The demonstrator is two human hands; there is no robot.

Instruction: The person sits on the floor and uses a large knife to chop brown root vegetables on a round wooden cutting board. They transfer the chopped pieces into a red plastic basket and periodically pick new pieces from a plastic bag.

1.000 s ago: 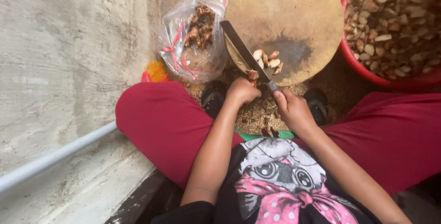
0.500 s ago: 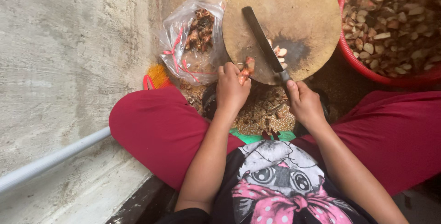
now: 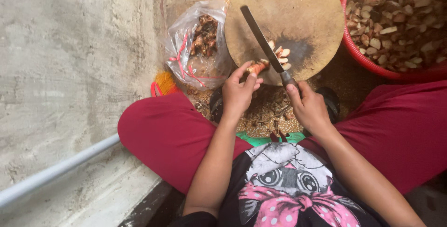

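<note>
1. Concrete wall and a pale pipe [image 3: 56, 173] are seen left of the round wooden board [image 3: 260, 8], which lies on a littered floor in front of crossed legs in red trousers.
2. On the board's near edge a small orange-pink root [image 3: 257, 67] is pinned by the left hand [image 3: 240, 94]; its fingertips are curled closed on the root's near end.
3. The root's long axis runs roughly from the near left up toward the board's middle, its far end meeting the blade.
4. A knife [image 3: 260, 41] is held by the right hand [image 3: 309, 110], which is wrapped fully shut around the handle just off the board's near rim.
5. The blade is seen slanting from that handle up and to the left across the board, so the root lies just left of the edge and crosswise to it; the left hand is the nearer to the root.
6. Cut slices [image 3: 281, 55] lie just right of the blade, near the board's middle.
7. A clear bag [image 3: 186, 41] of brown pieces rests against the board's left side.
8. A red basket [image 3: 361, 59] of chopped pieces stands at the board's right.
</note>
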